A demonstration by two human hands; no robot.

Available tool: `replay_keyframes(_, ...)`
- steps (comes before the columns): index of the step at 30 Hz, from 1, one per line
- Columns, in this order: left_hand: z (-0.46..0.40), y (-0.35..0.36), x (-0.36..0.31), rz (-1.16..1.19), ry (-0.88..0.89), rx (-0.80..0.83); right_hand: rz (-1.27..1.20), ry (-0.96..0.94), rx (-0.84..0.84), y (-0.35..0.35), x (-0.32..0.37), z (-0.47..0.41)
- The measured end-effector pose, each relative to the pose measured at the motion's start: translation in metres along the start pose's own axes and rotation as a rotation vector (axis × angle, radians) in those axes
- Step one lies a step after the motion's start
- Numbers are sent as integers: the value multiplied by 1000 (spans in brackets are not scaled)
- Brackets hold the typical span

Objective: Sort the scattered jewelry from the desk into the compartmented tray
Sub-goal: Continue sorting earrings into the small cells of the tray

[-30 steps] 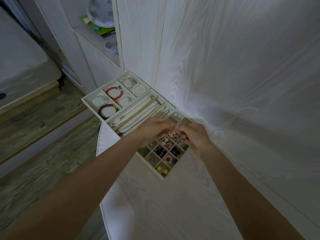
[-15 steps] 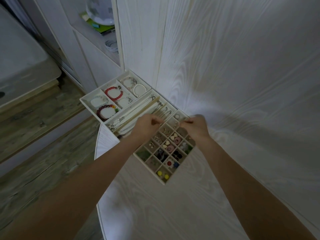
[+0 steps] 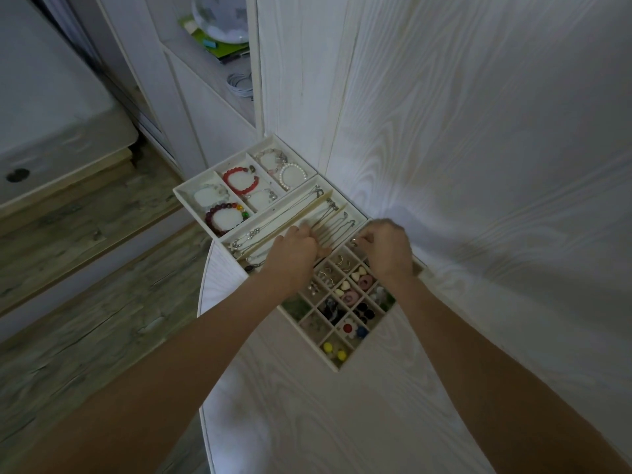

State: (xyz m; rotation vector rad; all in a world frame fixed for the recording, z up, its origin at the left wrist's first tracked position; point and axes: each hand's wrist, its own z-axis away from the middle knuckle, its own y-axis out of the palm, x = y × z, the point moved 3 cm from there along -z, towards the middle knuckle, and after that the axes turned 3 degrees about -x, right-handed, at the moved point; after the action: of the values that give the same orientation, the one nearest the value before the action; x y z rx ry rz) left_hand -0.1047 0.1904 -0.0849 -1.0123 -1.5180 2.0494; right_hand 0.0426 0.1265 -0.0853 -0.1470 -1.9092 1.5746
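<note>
Nearest you, your two bare forearms reach forward over the pale wood-grain desk (image 3: 342, 422) toward the compartmented tray (image 3: 337, 366), which sits at the desk's left edge, its far end by the white cabinet. The tray's near section is a grid of small cells: yellow studs (image 3: 333, 349) in the closest cell, a red-centred flower earring (image 3: 348, 328) just beyond, then cream heart pieces (image 3: 345, 285) and small metal rings. Your left hand (image 3: 295, 256) lies over the boundary between the grid and the long slots, fingers curled and bunched together at the thin chain necklaces (image 3: 328, 220); you cannot tell whether they actually pinch a chain. Your right hand (image 3: 388, 249) hangs over the grid's far corner with fingers curled down, fingertips close to a small ring (image 3: 354, 241); whether they grip it is hidden. Farther on, the bracelet compartments hold a dark bead bracelet (image 3: 225, 218), a red bead bracelet (image 3: 241, 179) and a pearl bracelet (image 3: 292, 174). Beyond, a cabinet shelf carries a round pale object (image 3: 220, 18) resting on green paper
</note>
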Motion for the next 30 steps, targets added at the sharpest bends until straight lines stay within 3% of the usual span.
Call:
replay_keyframes(5,-1,-2,0,-30,21,16,172,-96,-17,0,-5,4)
replay_keyframes(12,1,-3,-2,-40,24,10,346,-102,147,-12,-2,-1)
replay_keyframes(22,3,-4,-5,-55,3,-4,294,37,84,0,5,0)
replay_keyframes(30,4,-6,-6,-64,38,35,264,-56,35,10,4,-2)
